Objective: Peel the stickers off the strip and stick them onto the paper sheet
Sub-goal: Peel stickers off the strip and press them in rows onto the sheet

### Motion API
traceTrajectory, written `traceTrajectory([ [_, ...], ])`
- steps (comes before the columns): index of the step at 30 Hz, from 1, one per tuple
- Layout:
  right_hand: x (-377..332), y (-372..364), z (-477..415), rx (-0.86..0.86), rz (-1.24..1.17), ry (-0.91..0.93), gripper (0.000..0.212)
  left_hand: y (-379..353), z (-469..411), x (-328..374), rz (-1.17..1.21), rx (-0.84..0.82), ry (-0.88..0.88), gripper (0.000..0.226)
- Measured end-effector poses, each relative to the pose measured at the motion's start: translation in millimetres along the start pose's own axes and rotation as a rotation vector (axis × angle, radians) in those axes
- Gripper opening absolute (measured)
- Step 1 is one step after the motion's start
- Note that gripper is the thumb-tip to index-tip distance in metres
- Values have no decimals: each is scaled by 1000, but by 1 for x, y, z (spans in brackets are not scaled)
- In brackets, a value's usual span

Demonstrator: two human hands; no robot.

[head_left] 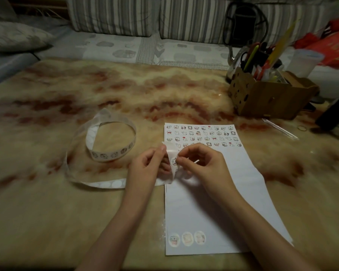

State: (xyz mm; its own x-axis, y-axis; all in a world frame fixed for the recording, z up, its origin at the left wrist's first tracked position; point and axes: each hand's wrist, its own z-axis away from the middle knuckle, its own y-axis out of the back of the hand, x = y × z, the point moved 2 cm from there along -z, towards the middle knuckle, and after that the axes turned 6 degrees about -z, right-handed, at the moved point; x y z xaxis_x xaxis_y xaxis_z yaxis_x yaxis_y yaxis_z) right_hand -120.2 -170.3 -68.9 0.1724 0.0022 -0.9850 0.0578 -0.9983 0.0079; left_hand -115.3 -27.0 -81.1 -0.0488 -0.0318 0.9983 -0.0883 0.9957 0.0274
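Strip (170, 153) pinched in left hand (147, 165), its sticker (174, 161) between curled fingertips of right hand (202, 163).

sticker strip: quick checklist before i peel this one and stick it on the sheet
1. Grip of the left hand on the strip: ok.
2. Pinch of the right hand on the sticker: ok.
3. Whether the sticker is fully off the strip: cannot tell.
4. Bare space on the paper sheet below the stuck rows: ok.
5. Where the last row ends: cannot tell, the hands cover it.
6. More stickers left on the strip: ok.
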Motion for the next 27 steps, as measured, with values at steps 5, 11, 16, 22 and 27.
traceTrajectory([
  [5, 2, 1, 2, -5, 113, 30, 9, 2, 3, -1, -57, -40, -13, 13],
  [11, 3, 1, 2, -11, 197, 63, 14, 2, 3, -1, -130, -72, -22, 23],
  [16, 3, 3, 3, 2, 209, 82, 13, 1, 3, -1, -118, -92, 6, 23],
  [22, 2, 3, 2, 8, 215, 97, 15, 1, 4, -1, -75, -92, 39, 21],
  [27, 2, 2, 3, 4, 214, 83, 10, 1, 4, -2, -103, -99, 37, 22],
])
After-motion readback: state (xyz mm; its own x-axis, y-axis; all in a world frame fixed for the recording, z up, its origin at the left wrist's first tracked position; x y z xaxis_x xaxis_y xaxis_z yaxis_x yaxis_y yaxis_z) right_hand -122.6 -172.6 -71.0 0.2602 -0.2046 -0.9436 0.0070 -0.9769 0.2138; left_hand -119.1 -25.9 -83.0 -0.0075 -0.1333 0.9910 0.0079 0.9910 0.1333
